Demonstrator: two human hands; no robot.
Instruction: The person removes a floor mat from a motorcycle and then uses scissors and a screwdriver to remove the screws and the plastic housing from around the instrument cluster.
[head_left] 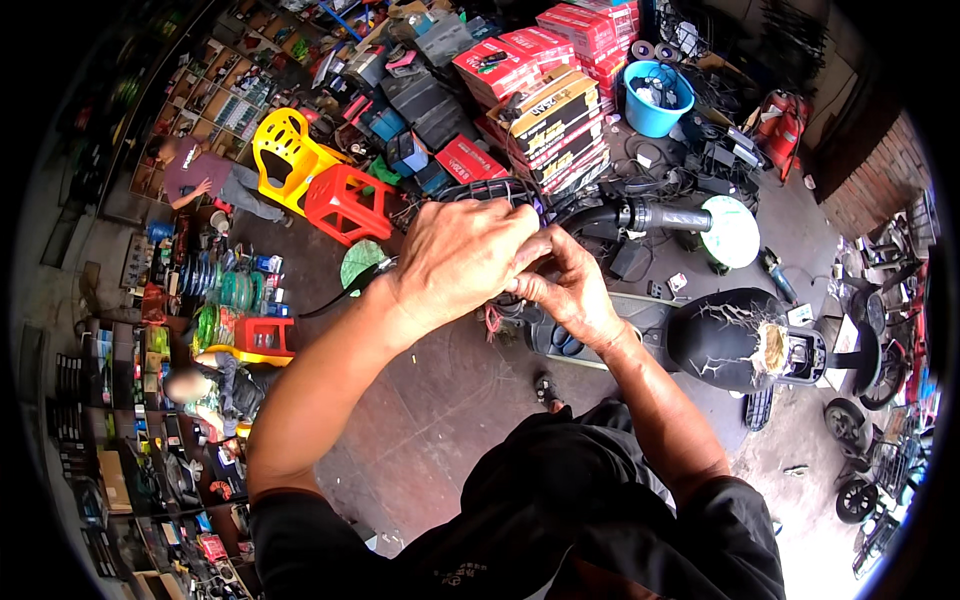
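Observation:
Both hands meet over the front end of a scooter. My left hand (462, 255) is closed with the fingers curled down; whatever it grips is hidden beneath it. Beside it, my right hand (572, 290) pinches thumb and forefinger together against the left fingertips, on something too small to make out. Thin reddish wires (492, 318) hang just below the hands. To the right runs a handlebar grip (672, 216) near a round mirror (732, 232); another round mirror (362, 266) shows left of my wrist. The black scooter seat (715, 340) is cracked, with yellow foam exposed.
Red cartons (500, 68) and a stack of boxes (555, 125) stand ahead, near a blue bucket (652, 115). A red stool (347, 203) and yellow chair (290, 155) are at left. Two people (195, 170) are farther left, beside crowded shelves. Wheels (850, 425) lie at right.

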